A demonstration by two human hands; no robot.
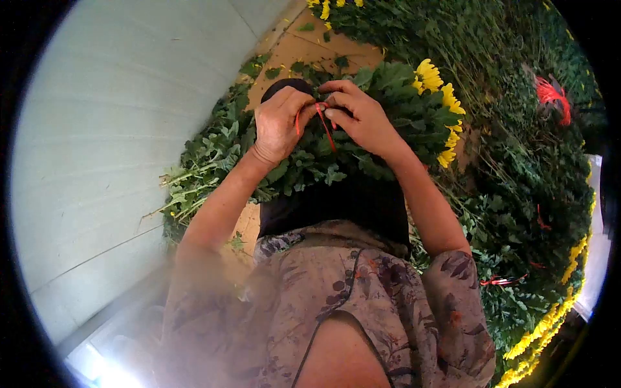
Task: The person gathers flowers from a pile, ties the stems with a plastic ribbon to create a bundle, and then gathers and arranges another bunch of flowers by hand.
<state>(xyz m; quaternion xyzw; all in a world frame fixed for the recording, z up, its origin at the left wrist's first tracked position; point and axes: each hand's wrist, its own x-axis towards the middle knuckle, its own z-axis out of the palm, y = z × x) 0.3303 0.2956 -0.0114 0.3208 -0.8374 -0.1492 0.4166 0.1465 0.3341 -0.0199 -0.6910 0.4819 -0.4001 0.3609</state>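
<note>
One bunch of yellow chrysanthemums point(404, 116) is laid across a person's lap point(330, 210), its long axis running crosswise, blooms pointed to the right and cut stems to the left. One red string point(328, 133) is pinched at the bunch's middle by the left hand point(279, 123) and right hand point(363, 118), each grip closed at the fingertips. Both elbows are spread, the forearms angled inward.

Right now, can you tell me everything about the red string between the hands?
The red string is thin, perhaps plastic. The left hand and right hand pinch it above the leafy flower bunch. Loose strands dangle below the fingers, slanting over the green leaves. The fingers hide part of it, so I can't tell whether it's knotted.
</note>
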